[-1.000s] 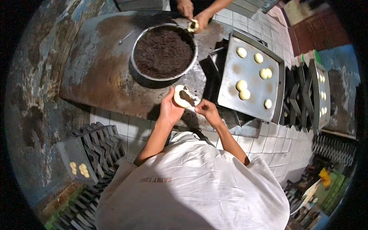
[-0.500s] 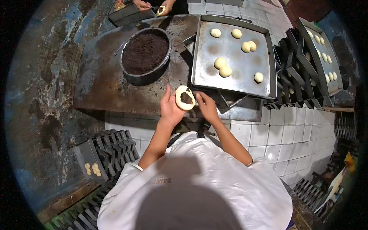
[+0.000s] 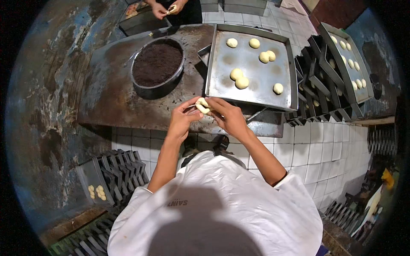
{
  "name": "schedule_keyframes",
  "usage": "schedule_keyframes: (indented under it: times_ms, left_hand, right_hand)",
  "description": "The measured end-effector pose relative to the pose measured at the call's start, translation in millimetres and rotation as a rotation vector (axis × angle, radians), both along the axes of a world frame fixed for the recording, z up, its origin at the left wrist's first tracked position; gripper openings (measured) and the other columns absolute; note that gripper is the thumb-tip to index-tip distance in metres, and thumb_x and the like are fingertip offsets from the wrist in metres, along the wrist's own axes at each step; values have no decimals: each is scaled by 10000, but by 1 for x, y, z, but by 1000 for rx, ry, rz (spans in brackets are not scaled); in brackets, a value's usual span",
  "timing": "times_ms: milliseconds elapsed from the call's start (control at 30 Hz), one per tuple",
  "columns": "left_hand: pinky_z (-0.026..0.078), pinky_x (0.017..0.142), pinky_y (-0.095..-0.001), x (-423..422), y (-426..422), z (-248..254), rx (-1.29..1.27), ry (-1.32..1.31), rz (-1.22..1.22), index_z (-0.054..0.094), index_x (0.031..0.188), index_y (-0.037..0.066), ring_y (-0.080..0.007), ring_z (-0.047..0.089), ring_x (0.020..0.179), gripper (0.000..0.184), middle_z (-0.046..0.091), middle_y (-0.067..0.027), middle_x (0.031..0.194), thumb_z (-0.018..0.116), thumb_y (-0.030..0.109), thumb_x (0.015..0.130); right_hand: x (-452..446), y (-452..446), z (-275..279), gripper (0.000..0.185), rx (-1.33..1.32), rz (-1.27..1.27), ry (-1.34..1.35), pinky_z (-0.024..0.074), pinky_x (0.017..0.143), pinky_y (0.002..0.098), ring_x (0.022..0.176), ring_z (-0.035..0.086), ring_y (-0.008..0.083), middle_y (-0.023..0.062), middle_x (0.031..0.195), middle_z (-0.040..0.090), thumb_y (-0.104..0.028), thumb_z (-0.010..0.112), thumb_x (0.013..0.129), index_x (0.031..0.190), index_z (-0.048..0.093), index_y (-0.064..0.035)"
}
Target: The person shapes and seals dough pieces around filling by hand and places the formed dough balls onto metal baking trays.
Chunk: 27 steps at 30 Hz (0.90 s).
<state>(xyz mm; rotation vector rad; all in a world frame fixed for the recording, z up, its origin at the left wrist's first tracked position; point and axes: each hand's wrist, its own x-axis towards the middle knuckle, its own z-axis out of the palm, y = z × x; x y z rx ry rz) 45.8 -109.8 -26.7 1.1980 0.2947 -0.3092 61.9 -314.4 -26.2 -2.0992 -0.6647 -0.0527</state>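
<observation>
the left hand [image 3: 180,120] cups the dough piece [image 3: 202,105] from one side, thumb below and fingers above, seemingly to steady it. the right hand [image 3: 232,119] meets it opposite, its grip narrow, fingertips on the dough, probably so the edge can be pinched without the piece slipping. both grips hold this one piece, just above the near edge of the worktop [image 3: 106,91]; whether anything is inside it cannot be told.

the bowl [image 3: 183,68] of dark crumbly filling [image 3: 157,62] sits ahead and to the left, likely for easy reach. the baking tray [image 3: 218,86] lies to the right, its dough balls [image 3: 242,82] some touching in pairs, some apart. across the worktop, a co-worker's hands [image 3: 159,11] hold another dough piece [image 3: 171,8].
</observation>
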Motion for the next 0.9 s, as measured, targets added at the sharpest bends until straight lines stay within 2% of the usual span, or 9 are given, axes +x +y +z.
schedule_keyframes:
  times_ms: [167,267,300,433,467,600,733,800,900]
  left_hand:
    - [540,903,-285,-12,12,21,315,-305,241,624,1295,-49,-165,641,1078,445,669,-138,1188,755,-15,871]
    - [515,944,-294,-14,14,13,26,-423,524,605,1273,-51,-171,641,1079,388,677,-126,1167,728,-6,908]
    - [493,984,-308,-15,19,13,9,-444,530,588,1247,-46,-180,641,1085,312,681,-132,1178,681,61,969]
    - [447,1064,-361,-22,40,23,-248,-409,399,637,1199,-45,-237,618,1187,289,644,-194,1312,580,184,1033]
    - [447,1064,-361,-25,48,30,-257,-413,403,637,1199,-45,-237,618,1187,289,644,-194,1312,580,184,1033]
    - [304,1183,-412,-32,73,45,-450,-540,155,621,1285,-55,-277,496,1357,344,587,-206,1396,569,87,976]
    - [431,1073,-347,-29,96,38,-334,-449,255,615,1285,-28,-223,583,1228,329,610,-160,1349,594,55,967]
    - [506,956,-296,-22,110,37,-444,-305,373,591,1263,-18,-179,629,1133,293,644,-149,1272,604,66,982]
    - [532,912,-287,-17,129,39,-433,-349,344,578,1225,5,-173,653,1083,241,673,-161,1201,605,100,1005]
  right_hand:
    - [-7,30,16,415,243,-95,162,570,849,362,970,728,298,179,1118,721,-100,705,910,1314,631,-42]
    - [-18,62,49,346,222,-71,184,566,828,376,951,723,330,191,1081,724,-106,720,899,1232,677,-24]
    - [-17,73,46,291,172,-72,29,532,717,320,767,685,255,174,966,717,-23,700,889,1180,700,-6]
    - [-11,98,58,130,150,-133,-72,525,728,302,782,652,225,151,947,635,10,691,878,1007,683,14]
    - [-11,106,66,171,292,-166,97,564,779,353,870,657,292,133,1021,605,-117,755,864,983,686,-17]
    - [-12,138,66,165,806,-173,461,548,797,300,931,599,135,80,1055,592,-80,771,860,938,670,26]
    - [-20,166,57,298,592,-269,525,544,803,311,896,648,143,84,1068,689,-93,796,832,1088,703,29]
    - [-27,188,65,306,453,-242,138,539,765,257,901,656,125,66,1046,673,-7,758,866,1166,706,19]
    - [-39,208,70,320,316,-304,40,526,778,259,913,655,159,73,1059,659,26,721,866,1184,726,-14]
